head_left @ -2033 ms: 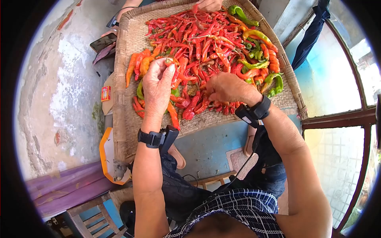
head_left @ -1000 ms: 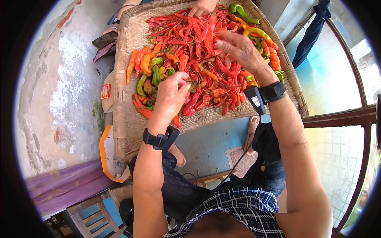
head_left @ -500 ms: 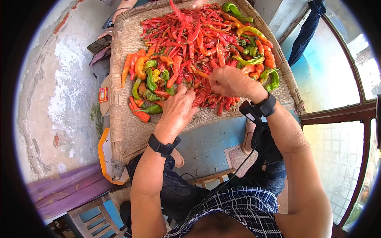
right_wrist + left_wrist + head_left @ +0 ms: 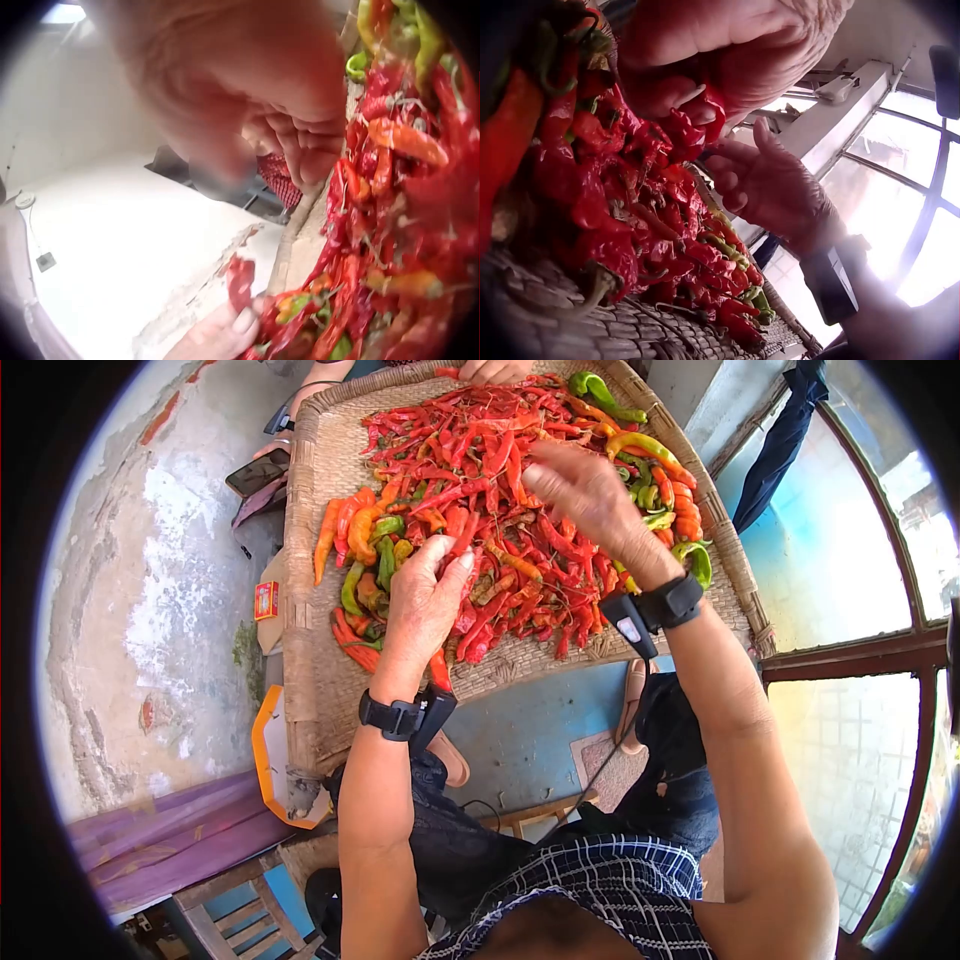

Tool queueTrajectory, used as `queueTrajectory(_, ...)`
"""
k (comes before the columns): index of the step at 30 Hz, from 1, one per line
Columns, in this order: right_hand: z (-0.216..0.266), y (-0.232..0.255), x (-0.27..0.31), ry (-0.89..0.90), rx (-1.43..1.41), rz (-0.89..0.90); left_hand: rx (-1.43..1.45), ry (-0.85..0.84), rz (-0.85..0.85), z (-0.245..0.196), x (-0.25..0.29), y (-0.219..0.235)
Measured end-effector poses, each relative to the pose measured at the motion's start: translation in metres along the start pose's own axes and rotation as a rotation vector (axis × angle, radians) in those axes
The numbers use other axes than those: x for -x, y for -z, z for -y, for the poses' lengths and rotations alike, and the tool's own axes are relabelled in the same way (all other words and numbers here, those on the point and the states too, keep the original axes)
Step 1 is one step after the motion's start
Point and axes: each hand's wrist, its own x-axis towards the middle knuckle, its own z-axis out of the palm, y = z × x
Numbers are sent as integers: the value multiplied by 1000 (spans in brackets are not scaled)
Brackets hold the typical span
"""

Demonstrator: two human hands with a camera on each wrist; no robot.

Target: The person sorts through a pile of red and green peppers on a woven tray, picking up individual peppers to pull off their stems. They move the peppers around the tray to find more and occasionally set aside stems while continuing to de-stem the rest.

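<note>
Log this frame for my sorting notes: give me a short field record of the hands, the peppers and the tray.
left hand: pinches a red chili between thumb and fingers, raised above the pile
right hand: fingers loosely curled above the pile; holds nothing that I can see
chili pile: mostly red, heaped mid-tray
mixed peppers: orange and green, grouped at the tray's left side
woven tray: bare weave at the near-left corner
another person's hand: at the far edge

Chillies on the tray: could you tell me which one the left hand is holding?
The red chilli pinched between the left hand's fingertips, lifted above the heap; the others lie loose on the woven tray.
</note>
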Motion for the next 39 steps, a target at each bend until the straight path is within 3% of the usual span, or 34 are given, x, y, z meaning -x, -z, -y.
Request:
queueTrajectory(2,25,-12,17,-289,23,524,13,-30,29,-1,3,-5)
queueTrajectory(4,14,-29,29,-359,-42,595,35,-95,87,-4,4,-9)
queueTrajectory(9,13,-17,24,-495,-50,541,-116,41,180,-3,10,-7)
queueTrajectory(12,11,3,10,-422,-53,498,-295,-149,79,4,13,-3)
queueTrajectory(13,2,-1,7,-380,-472,313,-294,-148,81,4,13,-1)
queueTrajectory(14,-3,-1,7,-383,-471,313,-291,-123,89,4,14,1)
queueTrajectory(16,0,-6,3,-285,-381,-94,-288,-98,92,0,14,4)
queueTrajectory(17,-1,0,5,-291,-28,105,-369,-92,162,-2,16,6)
queueTrajectory(18,-5,-3,10,-291,-29,106,-448,-83,236,-5,19,6)
queueTrajectory(20,-19,-12,24,50,758,690,-534,-88,270,-6,24,4)
queueTrajectory(22,-16,-23,41,87,880,638,-720,-242,213,1,27,0)
queueTrajectory(23,-15,-28,44,130,1001,582,-738,-208,236,2,28,-1)
queueTrajectory(26,-24,-29,45,238,960,575,-804,-180,272,1,26,-4)
queueTrajectory(28,-19,-26,40,203,917,556,-786,-158,270,2,25,-2)
queueTrajectory(31,1,-7,18,-67,464,671,-626,-192,135,1,22,7)
queueTrajectory(32,4,1,11,-46,387,677,-629,-194,124,-2,20,9)
queueTrajectory(34,13,8,0,-347,76,522,-518,-55,71,-7,17,11)
queueTrajectory(36,1,1,-6,-330,-433,35,-459,-82,35,-10,18,14)
queueTrajectory(37,-6,2,-10,-172,-148,-41,-329,-38,-1,-14,17,15)
queueTrajectory(38,-12,1,-7,-169,-149,-42,-199,3,-37,-15,14,17)
queueTrajectory(39,-12,-1,-1,-14,91,125,-122,-76,-82,-10,10,16)
